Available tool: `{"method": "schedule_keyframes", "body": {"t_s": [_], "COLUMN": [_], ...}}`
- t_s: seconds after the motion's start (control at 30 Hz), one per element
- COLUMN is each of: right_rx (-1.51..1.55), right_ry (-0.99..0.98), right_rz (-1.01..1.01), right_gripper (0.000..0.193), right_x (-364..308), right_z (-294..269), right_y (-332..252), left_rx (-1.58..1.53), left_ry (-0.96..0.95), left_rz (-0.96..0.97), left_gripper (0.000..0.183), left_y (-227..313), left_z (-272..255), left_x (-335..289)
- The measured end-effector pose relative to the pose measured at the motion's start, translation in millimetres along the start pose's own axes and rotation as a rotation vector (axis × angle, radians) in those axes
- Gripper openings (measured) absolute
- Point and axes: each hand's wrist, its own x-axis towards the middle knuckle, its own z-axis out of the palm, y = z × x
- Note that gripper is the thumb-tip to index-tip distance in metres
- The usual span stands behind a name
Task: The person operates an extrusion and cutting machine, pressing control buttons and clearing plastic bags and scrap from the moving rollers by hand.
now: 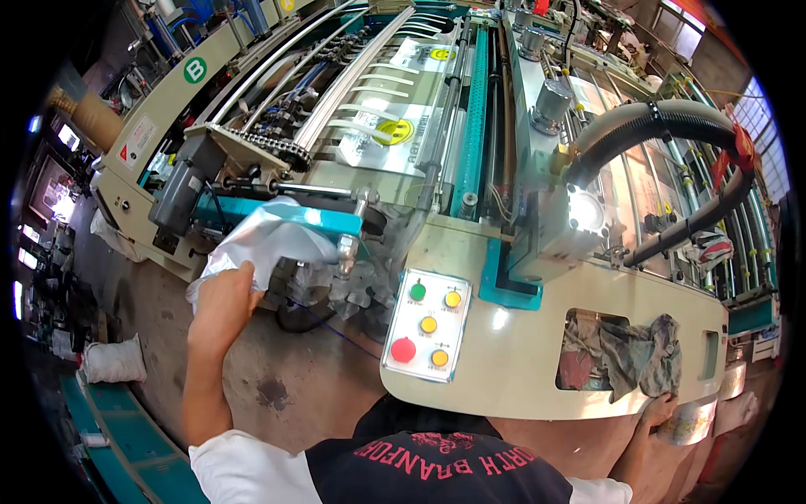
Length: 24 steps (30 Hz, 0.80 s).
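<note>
A white crumpled plastic bag (267, 239) hangs from my left hand (225, 294), whose fingers are closed on its lower edge. The bag's upper part lies over the teal bar (323, 220) at the machine's near left end. On the machine bed just beyond are flat white plastic bags (382, 141) printed with a yellow smiling face. My right hand (660, 410) is at the lower edge of the cream machine panel (504, 382), right under a camouflage-patterned rag (659, 357) draped from a cut-out. Its fingers are mostly hidden, so I cannot tell whether it grips the rag or the edge.
A white button panel (426, 325) with green, yellow and red buttons sits between my arms. Thick black hose (672, 134) arches over the right side. Loose clear plastic scraps (348, 290) bunch under the bed. A white sack (115, 361) lies on the floor at left.
</note>
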Motion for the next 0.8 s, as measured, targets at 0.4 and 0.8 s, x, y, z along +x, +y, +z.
{"method": "schedule_keyframes", "body": {"t_s": [0.4,0.8], "right_rx": [0.017,0.039], "right_ry": [-0.025,0.012], "right_rz": [-0.025,-0.013], "right_gripper": [0.036,0.04], "right_x": [-4,1], "right_z": [-6,6], "right_y": [-6,17], "left_rx": [-0.519,0.025], "left_ry": [-0.411,0.265], "left_rz": [0.558,0.349], "left_gripper": [0.036,0.007], "left_y": [81,46], "left_z": [21,-7], "left_x": [3,173]}}
